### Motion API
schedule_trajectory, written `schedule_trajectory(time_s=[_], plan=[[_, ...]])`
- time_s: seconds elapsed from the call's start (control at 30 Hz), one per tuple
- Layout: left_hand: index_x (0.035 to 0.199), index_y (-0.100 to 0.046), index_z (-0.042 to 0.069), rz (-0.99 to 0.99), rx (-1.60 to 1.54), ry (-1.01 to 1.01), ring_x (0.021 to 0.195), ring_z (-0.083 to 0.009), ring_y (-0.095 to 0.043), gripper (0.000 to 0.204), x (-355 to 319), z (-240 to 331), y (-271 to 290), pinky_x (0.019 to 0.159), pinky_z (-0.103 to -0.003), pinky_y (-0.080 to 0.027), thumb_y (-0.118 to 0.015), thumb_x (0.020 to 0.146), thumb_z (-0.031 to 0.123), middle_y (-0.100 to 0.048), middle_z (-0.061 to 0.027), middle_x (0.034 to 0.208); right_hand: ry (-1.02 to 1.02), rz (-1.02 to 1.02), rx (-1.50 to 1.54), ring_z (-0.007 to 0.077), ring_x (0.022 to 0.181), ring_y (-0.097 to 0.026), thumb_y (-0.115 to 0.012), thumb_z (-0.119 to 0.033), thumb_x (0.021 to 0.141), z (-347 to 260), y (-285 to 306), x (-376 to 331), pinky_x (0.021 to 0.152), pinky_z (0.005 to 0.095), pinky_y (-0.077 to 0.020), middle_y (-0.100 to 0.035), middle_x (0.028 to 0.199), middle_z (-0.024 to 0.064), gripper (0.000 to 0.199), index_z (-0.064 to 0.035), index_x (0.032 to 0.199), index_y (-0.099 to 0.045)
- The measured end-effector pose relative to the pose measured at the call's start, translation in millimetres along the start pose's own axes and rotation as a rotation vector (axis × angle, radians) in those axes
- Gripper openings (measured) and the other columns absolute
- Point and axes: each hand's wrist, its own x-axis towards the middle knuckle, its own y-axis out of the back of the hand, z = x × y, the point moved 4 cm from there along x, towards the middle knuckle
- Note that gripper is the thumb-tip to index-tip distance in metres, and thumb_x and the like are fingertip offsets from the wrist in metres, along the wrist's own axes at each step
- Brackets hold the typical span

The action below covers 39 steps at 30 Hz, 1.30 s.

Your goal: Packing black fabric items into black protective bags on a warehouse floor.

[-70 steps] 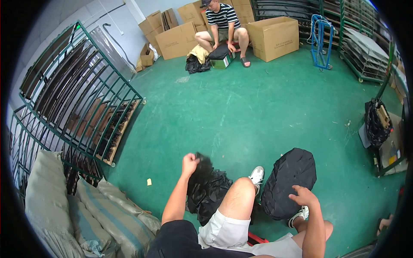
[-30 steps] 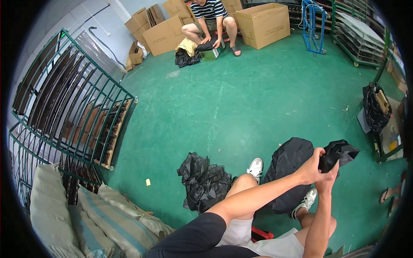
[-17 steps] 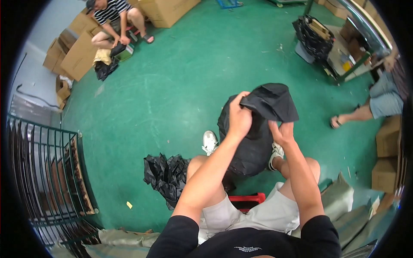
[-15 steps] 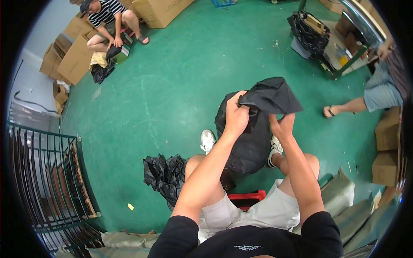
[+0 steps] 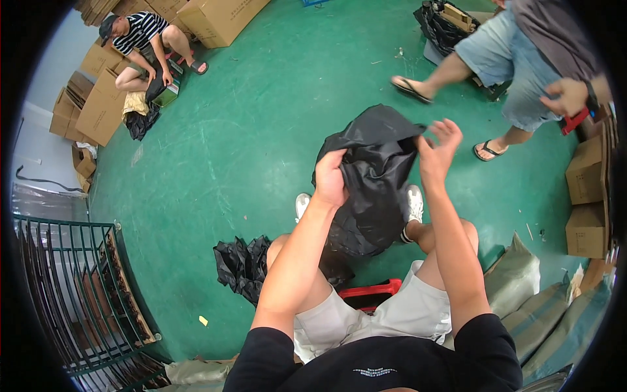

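Note:
I hold a black plastic bag (image 5: 374, 171) up in front of me over my knees. My left hand (image 5: 330, 181) is closed on the bag's left edge. My right hand (image 5: 439, 149) touches the bag's upper right corner with its fingers spread. The bag hangs down toward a larger black bag that lies between my feet. A crumpled heap of black bags (image 5: 245, 266) lies on the green floor by my left leg. I sit on a low red stool (image 5: 369, 292).
A person in a striped shirt (image 5: 140, 49) sits among cardboard boxes (image 5: 98, 108) at the far left. Another person in denim shorts (image 5: 513, 62) walks at the upper right. A green metal rack (image 5: 78, 294) stands at the left; grey sacks (image 5: 516, 281) and boxes (image 5: 586, 196) lie at the right.
My view has swung from the rack side to the right. Both hands lifted the black bag and now spread it. A walking person has come closer at the upper right.

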Motion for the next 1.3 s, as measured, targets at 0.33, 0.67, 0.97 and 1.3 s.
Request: schedule_trajectory(time_s=[0.33, 0.67, 0.97, 1.3], plan=[[0.119, -0.061, -0.003, 0.118, 0.131, -0.052, 0.105, -0.0207, -0.063, 0.034, 4.5, 15.4, -15.8, 0.096, -0.032, -0.047, -0.044, 0.092, 0.008, -0.066, -0.0112, 0.116, -0.637, -0.685, 0.84, 0.008, 0.087, -0.06, -0.051, 0.002, 0.086, 15.4, -31.2, -7.7, 0.079, 0.024, -0.0444, -0.067, 0.098, 0.0003, 0.022, -0.004, 0.103, -0.064], [0.105, -0.065, -0.007, 0.245, 0.35, 0.159, 0.083, -0.0226, -0.069, 0.025, 2.6, 65.8, 24.4, 0.079, -0.034, -0.056, -0.055, 0.087, 0.006, -0.071, -0.0152, 0.097, -0.884, -0.941, 0.878, 0.0128, 0.077, -0.065, -0.047, 0.0, 0.092, 8.8, 2.0, 21.7, 0.072, 0.026, -0.0555, -0.065, 0.087, 0.0069, 0.011, 0.001, 0.098, -0.057], [0.111, -0.061, -0.005, 0.178, 0.491, 0.069, 0.087, -0.0191, -0.068, 0.033, 4.5, 62.5, 10.0, 0.083, -0.031, -0.054, -0.065, 0.079, 0.002, -0.07, -0.0109, 0.1, -0.926, -0.699, 0.738, 0.0178, 0.087, -0.068, -0.054, -0.014, 0.096, 11.1, -4.8, 19.3, 0.079, 0.0311, -0.0569, -0.068, 0.104, 0.0107, 0.022, 0.0015, 0.111, -0.059], [0.083, -0.058, 0.003, 0.507, 1.232, -0.462, 0.065, -0.0076, -0.049, 0.019, 7.8, 73.0, 23.4, 0.06, -0.025, -0.042, -0.074, 0.073, -0.003, -0.058, 0.0016, 0.072, -0.736, -0.882, 0.809, 0.02, 0.1, -0.065, -0.072, -0.007, 0.078, 10.2, 0.4, 12.6, 0.089, 0.034, -0.0525, -0.065, 0.115, 0.0098, 0.051, 0.0023, 0.126, -0.054]])
